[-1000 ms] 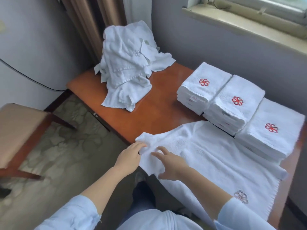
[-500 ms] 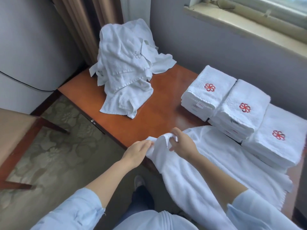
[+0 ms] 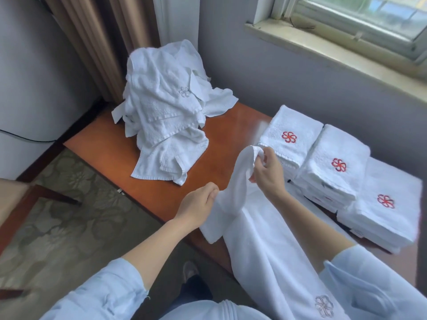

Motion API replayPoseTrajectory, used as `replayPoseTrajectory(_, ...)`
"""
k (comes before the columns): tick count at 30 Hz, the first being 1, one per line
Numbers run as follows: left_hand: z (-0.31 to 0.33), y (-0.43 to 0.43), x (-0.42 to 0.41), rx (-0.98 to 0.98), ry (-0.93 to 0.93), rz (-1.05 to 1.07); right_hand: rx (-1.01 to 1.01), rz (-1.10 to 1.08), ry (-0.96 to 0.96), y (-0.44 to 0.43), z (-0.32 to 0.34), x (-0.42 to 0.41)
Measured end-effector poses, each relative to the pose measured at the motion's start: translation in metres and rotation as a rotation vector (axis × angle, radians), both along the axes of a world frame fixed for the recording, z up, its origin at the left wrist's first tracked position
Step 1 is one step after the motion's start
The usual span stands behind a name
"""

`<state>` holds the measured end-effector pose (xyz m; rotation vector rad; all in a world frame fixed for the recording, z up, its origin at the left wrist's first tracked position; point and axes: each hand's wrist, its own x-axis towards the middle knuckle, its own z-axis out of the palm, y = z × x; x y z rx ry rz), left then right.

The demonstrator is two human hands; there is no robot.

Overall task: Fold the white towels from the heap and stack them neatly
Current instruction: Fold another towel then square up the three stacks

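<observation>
A white towel (image 3: 261, 248) hangs between my hands over the near edge of the wooden table (image 3: 111, 144). My right hand (image 3: 268, 174) pinches its bunched top edge, raised above the table. My left hand (image 3: 198, 206) grips the same edge lower and to the left. The towel's lower end with a faint embroidered flower drapes toward my lap. A heap of unfolded white towels (image 3: 166, 112) sits at the table's far left corner. Three stacks of folded towels with red flower logos (image 3: 335, 172) line the right side by the wall.
A grey wall and a window sill (image 3: 335, 49) run behind the stacks. Brown curtains (image 3: 104, 42) hang behind the heap. A wooden chair (image 3: 13, 204) stands at the left on patterned carpet. Bare tabletop lies between the heap and the stacks.
Both hands took hold of the flat towel's near-left edge and lifted it off the table. My right hand rose up and to the right, bunching the cloth.
</observation>
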<state>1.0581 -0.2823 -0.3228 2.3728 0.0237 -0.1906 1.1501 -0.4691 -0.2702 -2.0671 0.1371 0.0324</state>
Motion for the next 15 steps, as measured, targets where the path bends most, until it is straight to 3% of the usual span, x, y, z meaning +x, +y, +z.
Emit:
replayPoseTrajectory(3,0.009,0.004,0.015,-0.076,-0.073,0.082,-0.062,-0.064,-0.025,0.002,0.002,0.010)
replayPoseTrajectory(10,0.001,0.013,0.025,-0.213,0.127,-0.112,-0.070,-0.051,-0.007,0.012,0.001,0.020)
replayPoseTrajectory(15,0.001,-0.003,0.035,-0.112,0.069,-0.025,-0.007,-0.011,0.007,0.015,0.005,0.028)
